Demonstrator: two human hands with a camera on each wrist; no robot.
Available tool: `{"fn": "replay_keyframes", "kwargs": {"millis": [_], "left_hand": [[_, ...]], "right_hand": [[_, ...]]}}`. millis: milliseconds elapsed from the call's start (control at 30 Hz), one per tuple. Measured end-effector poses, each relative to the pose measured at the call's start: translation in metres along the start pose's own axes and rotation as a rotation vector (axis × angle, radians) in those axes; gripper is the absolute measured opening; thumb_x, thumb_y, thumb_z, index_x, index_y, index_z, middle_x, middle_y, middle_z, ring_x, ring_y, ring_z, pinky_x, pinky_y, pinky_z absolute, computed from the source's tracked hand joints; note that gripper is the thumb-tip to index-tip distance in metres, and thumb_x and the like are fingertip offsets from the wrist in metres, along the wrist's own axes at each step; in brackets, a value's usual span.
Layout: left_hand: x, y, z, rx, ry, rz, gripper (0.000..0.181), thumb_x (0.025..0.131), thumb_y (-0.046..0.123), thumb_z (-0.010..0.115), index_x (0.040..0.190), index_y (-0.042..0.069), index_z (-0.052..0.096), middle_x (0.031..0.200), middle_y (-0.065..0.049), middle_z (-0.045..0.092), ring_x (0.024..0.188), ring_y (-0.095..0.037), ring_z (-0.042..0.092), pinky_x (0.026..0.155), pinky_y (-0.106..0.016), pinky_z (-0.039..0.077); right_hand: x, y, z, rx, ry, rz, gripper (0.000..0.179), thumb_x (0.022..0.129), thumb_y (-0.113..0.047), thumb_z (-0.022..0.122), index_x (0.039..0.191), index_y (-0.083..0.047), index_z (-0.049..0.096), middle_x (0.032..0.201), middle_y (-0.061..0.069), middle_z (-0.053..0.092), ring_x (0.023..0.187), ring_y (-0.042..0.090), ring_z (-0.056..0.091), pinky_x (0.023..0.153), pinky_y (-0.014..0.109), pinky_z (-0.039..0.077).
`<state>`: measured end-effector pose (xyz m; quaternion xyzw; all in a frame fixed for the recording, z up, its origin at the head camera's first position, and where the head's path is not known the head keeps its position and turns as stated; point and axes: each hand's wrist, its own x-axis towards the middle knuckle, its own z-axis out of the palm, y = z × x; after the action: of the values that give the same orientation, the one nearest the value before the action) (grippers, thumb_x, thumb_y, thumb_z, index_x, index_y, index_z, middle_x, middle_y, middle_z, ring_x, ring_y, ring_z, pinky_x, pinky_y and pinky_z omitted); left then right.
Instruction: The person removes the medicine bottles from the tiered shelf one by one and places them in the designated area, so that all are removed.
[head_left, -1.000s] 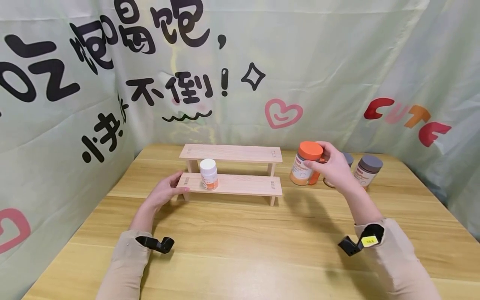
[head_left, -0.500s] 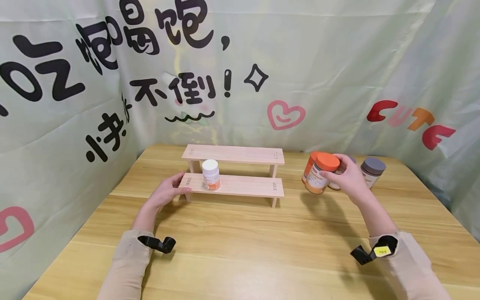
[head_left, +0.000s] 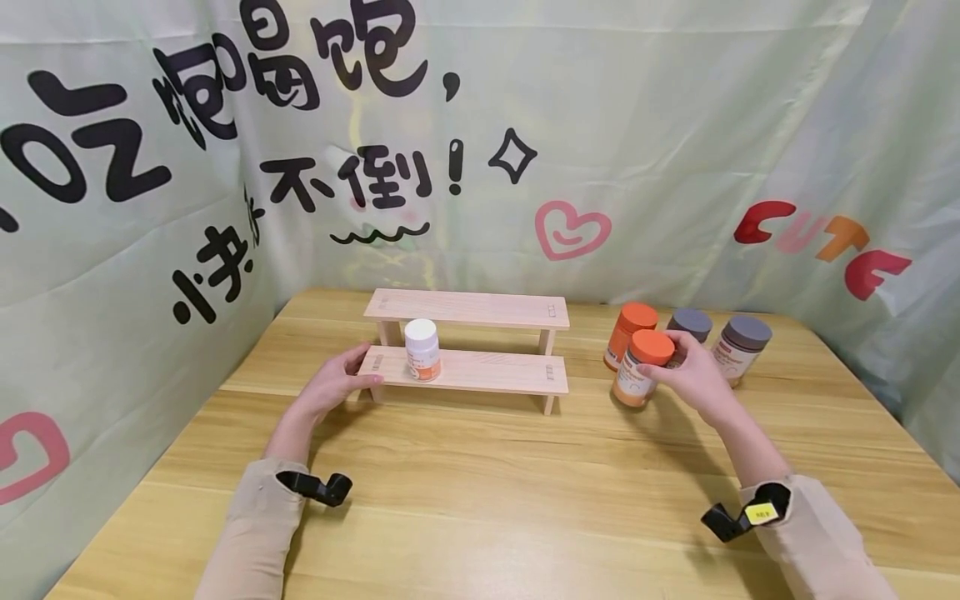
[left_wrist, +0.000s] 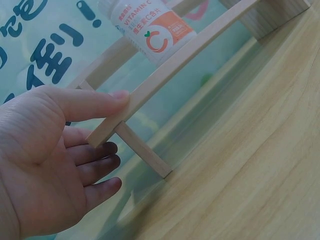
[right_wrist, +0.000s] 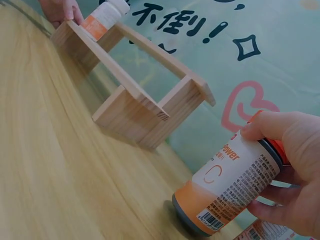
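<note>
My left hand [head_left: 328,387] holds the left end of the lower board of a two-step wooden shelf [head_left: 487,371], with the thumb on its front edge. A small white vitamin C bottle [head_left: 422,350] stands upright on that board, right of the hand. To the right of the shelf, my right hand [head_left: 697,377] grips an orange-capped supplement bottle [head_left: 632,385] near its cap, thumb at the front. Its label [right_wrist: 225,170] is white and orange. The bottle is nearly upright, its base close over the tabletop.
Behind the held bottle stand another orange-capped bottle [head_left: 621,340] and two grey-capped bottles, one [head_left: 690,323] partly hidden by the right hand, the other [head_left: 742,346] farther right. A printed curtain [head_left: 660,150] hangs behind the wooden table [head_left: 465,492].
My right hand has carried the orange-capped bottle right, then lowered it toward the table in front of the other bottles. The left hand stays at the shelf's end.
</note>
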<state>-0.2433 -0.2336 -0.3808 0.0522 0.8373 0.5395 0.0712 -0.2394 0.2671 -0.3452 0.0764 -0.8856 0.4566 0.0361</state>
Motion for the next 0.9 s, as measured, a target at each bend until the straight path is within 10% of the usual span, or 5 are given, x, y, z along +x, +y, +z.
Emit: {"fn": "replay_keyframes", "kwargs": {"millis": [533, 900], "left_hand": [[0.002, -0.006, 0.0, 0.009, 0.009, 0.012, 0.083, 0.084, 0.016, 0.067, 0.145, -0.007, 0.015, 0.149, -0.026, 0.017, 0.136, -0.037, 0.02, 0.111, -0.046, 0.018], [0.003, -0.007, 0.0, 0.015, 0.013, 0.01, 0.085, 0.084, 0.019, 0.068, 0.145, -0.006, 0.016, 0.15, -0.025, 0.017, 0.136, -0.036, 0.02, 0.111, -0.046, 0.018]], "right_hand": [[-0.004, 0.008, -0.001, 0.001, -0.033, -0.012, 0.07, 0.086, -0.019, 0.067, 0.136, 0.01, 0.027, 0.132, 0.031, 0.039, 0.118, 0.044, 0.042, 0.091, 0.051, 0.04], [-0.005, 0.003, -0.012, 0.002, -0.09, -0.051, 0.07, 0.088, -0.02, 0.064, 0.138, 0.01, 0.025, 0.132, 0.029, 0.038, 0.116, 0.039, 0.043, 0.077, 0.013, 0.041]]}}
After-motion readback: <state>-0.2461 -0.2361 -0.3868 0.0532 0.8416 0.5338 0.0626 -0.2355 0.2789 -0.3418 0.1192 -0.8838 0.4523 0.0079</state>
